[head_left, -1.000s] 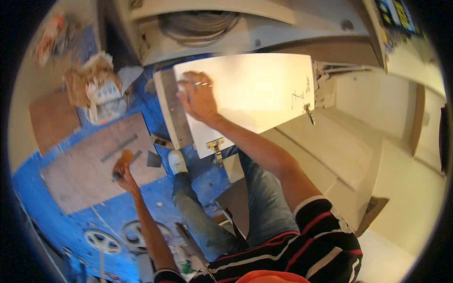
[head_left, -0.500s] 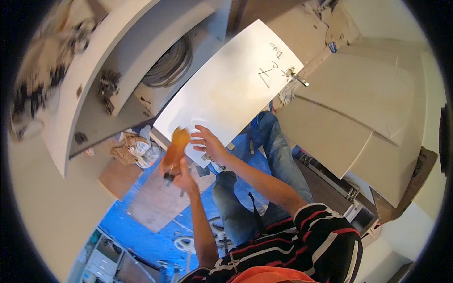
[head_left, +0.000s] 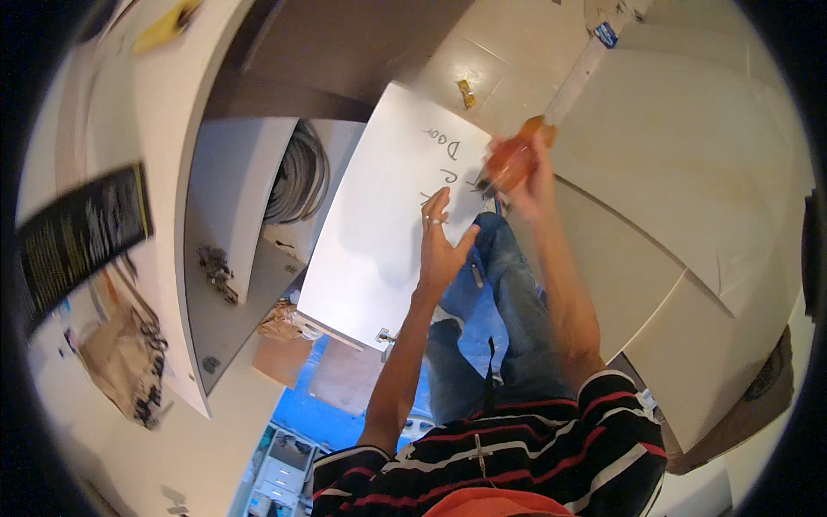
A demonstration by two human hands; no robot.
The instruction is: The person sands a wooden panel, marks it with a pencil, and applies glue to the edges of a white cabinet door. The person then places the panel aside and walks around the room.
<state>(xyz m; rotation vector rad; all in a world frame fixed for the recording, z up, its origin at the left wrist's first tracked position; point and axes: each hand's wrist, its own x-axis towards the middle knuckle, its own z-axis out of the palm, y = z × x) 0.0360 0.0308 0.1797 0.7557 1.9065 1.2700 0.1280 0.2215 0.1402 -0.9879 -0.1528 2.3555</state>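
The right hand (head_left: pixel 536 188) had its fingers curled around a waisted amber plastic bottle (head_left: pixel 510 164) near the edge of a flat white rectangular panel (head_left: pixel 370 241), over which the left hand (head_left: pixel 443 248) spread empty fingers.

Coiled grey cable (head_left: pixel 312 185) inside a pale cabinet (head_left: pixel 228 202), small yellow scrap (head_left: pixel 466 94), white drawers (head_left: pixel 280 478), blue floor covering (head_left: pixel 332 424)

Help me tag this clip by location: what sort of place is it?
Probably a carpentry workshop or a room being fitted out: a white panel bearing a metal hinge, large pale boards on the right, and a grey coil inside an open cabinet.
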